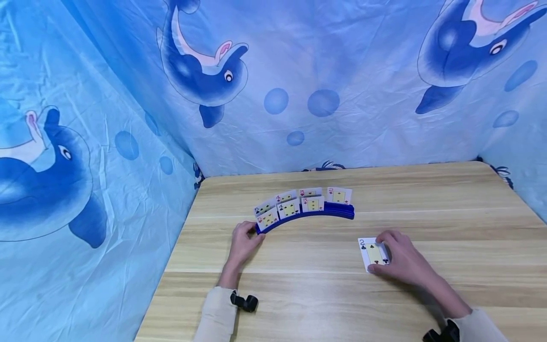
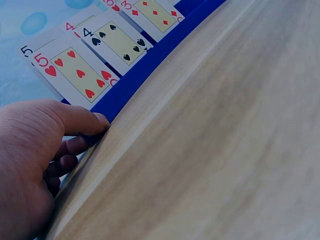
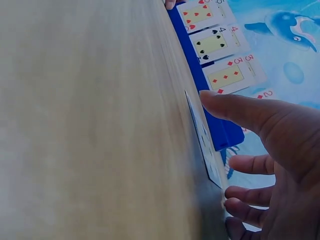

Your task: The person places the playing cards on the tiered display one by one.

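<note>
A curved blue card holder (image 1: 337, 211) stands on the wooden table (image 1: 325, 294) with several cards upright in it. The five of hearts (image 2: 75, 70) and four of spades (image 2: 117, 42) are at its left end. My left hand (image 1: 252, 237) grips that left end, thumb (image 2: 82, 119) against the blue holder (image 2: 150, 70) and fingers curled behind. A two of clubs (image 1: 372, 252) lies face up near the holder's right end. My right hand (image 1: 389, 254) pinches it across its edges, thumb (image 3: 225, 102) at one edge of the card (image 3: 202, 137) and fingertips at the other.
Blue cloth printed with dolphins (image 1: 205, 71) hangs behind the table and down its left side. The table's left edge (image 1: 171, 266) runs close to my left forearm. A black wrist mount (image 1: 244, 302) sits on my left sleeve.
</note>
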Motion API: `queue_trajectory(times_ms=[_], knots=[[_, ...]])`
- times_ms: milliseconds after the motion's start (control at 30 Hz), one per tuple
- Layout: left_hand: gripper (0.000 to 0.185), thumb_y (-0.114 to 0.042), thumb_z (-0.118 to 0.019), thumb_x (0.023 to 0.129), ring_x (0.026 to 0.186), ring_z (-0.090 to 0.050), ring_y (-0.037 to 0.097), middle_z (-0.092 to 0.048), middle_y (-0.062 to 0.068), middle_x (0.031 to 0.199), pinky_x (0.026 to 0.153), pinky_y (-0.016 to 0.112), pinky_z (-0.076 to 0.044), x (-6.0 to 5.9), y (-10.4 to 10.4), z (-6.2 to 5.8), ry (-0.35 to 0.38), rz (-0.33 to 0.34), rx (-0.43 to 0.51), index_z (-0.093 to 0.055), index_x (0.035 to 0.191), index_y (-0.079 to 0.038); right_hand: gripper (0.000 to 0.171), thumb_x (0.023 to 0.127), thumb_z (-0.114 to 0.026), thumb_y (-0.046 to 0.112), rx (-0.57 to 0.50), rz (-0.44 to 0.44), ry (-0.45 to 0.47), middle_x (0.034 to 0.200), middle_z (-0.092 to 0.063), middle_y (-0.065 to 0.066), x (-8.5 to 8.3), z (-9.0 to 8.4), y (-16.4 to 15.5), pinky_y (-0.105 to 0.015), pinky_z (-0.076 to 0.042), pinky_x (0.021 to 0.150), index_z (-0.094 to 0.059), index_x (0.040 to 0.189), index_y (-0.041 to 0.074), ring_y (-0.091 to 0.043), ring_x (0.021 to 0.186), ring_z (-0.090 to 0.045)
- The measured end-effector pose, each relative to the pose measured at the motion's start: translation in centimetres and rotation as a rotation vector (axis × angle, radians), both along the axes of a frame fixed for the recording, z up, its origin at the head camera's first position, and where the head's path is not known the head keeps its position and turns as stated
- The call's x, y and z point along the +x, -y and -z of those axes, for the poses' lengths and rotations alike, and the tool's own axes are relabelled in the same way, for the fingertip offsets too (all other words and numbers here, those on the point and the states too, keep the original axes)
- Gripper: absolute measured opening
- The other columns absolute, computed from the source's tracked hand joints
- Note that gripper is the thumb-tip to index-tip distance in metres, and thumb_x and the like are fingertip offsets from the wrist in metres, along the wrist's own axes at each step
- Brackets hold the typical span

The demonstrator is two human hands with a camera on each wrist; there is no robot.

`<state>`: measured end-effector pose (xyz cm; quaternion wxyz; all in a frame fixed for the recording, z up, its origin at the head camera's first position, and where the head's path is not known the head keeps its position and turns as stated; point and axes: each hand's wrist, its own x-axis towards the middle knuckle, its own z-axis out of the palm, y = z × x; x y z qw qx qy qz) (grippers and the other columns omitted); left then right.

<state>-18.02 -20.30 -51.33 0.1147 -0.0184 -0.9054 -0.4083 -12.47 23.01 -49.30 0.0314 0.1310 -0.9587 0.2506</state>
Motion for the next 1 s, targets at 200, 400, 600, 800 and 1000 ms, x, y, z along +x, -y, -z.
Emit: queue_trajectory(times_ms=[200, 400, 600, 800, 1000], knots=[[0.031, -0.011, -0.080, 0.078, 0.097, -0.057, 0.023, -0.072, 0.011, 0.102, 0.089, 0.036, -0.042, 0.0, -0.1, -0.1, 0.000, 0.002, -0.004, -0.075, 0.108, -0.003, 0.073, 0.062, -0.088, 0.057, -0.015, 0.006, -0.045, 0.132, -0.056, -0.024, 0.5, 0.8, -0.1, -0.047, -0.044, 0.082, -0.060, 0.111, 0.010, -0.042, 0.111, -0.052], [0.032, -0.012, -0.080, 0.078, 0.097, -0.057, 0.023, -0.072, 0.011, 0.103, 0.089, 0.036, -0.042, 0.0, -0.1, -0.2, 0.007, -0.002, -0.014, -0.074, 0.109, -0.003, 0.073, 0.061, -0.088, 0.057, -0.071, 0.018, -0.086, 0.134, -0.053, -0.022, 1.0, 1.7, -0.1, -0.053, -0.039, 0.087, -0.061, 0.109, 0.009, -0.042, 0.113, -0.048], [0.034, -0.013, -0.080, 0.078, 0.099, -0.057, 0.024, -0.072, 0.011, 0.105, 0.091, 0.039, -0.044, 0.2, -0.2, -0.1, 0.026, -0.015, -0.014, -0.074, 0.111, -0.003, 0.069, 0.060, -0.089, 0.055, -0.074, 0.024, -0.110, 0.133, -0.053, -0.020, 1.3, 2.2, 0.1, -0.054, -0.037, 0.087, -0.062, 0.106, 0.011, -0.041, 0.113, -0.047], [0.036, -0.013, -0.080, 0.078, 0.101, -0.057, 0.025, -0.072, 0.011, 0.106, 0.093, 0.040, -0.044, 0.1, -0.2, -0.1, 0.037, -0.016, -0.006, -0.073, 0.112, -0.003, 0.066, 0.061, -0.088, 0.057, -0.038, 0.022, -0.094, 0.134, -0.051, -0.020, 1.4, 2.2, 0.3, -0.061, -0.038, 0.088, -0.063, 0.104, 0.013, -0.043, 0.117, -0.044], [0.036, -0.013, -0.080, 0.078, 0.099, -0.057, 0.025, -0.072, 0.012, 0.104, 0.091, 0.040, -0.044, 0.1, -0.2, -0.2, 0.024, -0.014, -0.004, -0.073, 0.111, -0.002, 0.065, 0.063, -0.086, 0.059, -0.014, 0.027, -0.077, 0.135, -0.051, -0.020, 1.2, 2.1, 0.4, -0.060, -0.038, 0.087, -0.063, 0.104, 0.014, -0.043, 0.117, -0.043]])
